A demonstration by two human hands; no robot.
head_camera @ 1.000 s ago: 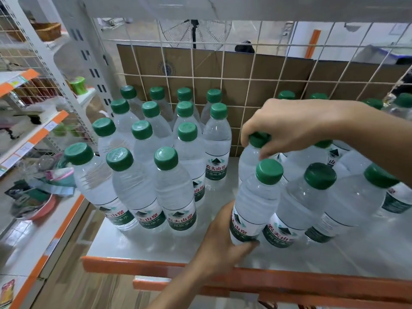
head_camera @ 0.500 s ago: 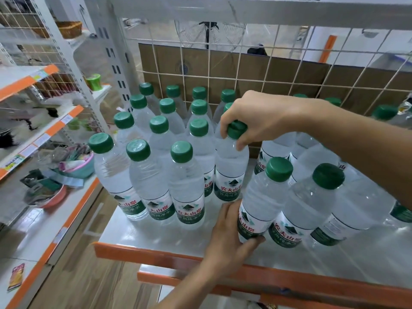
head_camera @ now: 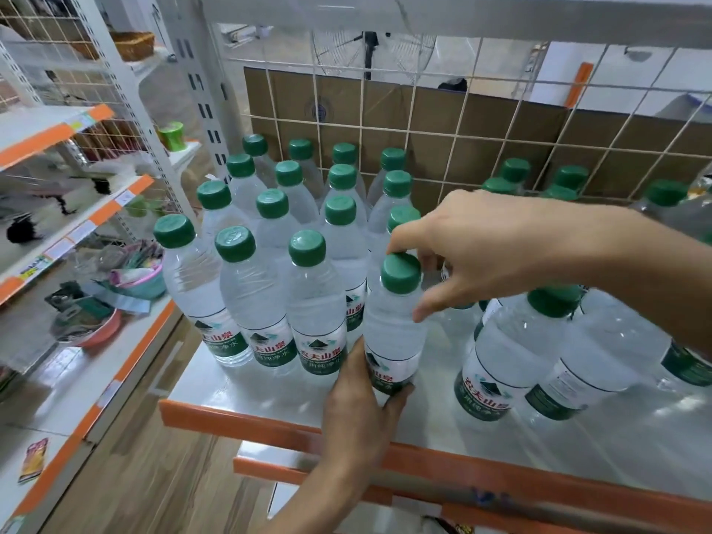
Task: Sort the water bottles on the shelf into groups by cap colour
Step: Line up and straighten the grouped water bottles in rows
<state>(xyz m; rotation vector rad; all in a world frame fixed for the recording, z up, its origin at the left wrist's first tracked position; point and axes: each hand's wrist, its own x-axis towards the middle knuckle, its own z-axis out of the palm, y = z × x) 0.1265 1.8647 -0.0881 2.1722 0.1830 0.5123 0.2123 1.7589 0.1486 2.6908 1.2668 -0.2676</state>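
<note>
Clear water bottles with green caps stand on a white shelf (head_camera: 246, 395). A tight group of several bottles (head_camera: 312, 306) fills the left part. At its right front corner stands one water bottle (head_camera: 393, 333); my left hand (head_camera: 358, 402) grips its labelled base from the front. My right hand (head_camera: 481, 248) hovers over its green cap (head_camera: 400, 273), fingers spread. The index tip touches the cap's rear and the thumb hangs beside the neck. More green-capped bottles (head_camera: 501, 360) stand loosely to the right, partly hidden by my right forearm.
A wire grid (head_camera: 454, 140) backed by cardboard (head_camera: 346, 106) closes the shelf's rear. An orange strip (head_camera: 239, 420) runs along the front edge. A white upright post (head_camera: 200, 90) stands at the left. Neighbouring shelves (head_camera: 77, 233) on the left hold bowls and packets.
My right hand set a bottle into the left group and let go, then came over the front bottle's cap. My left hand slid that front bottle left against the group.
</note>
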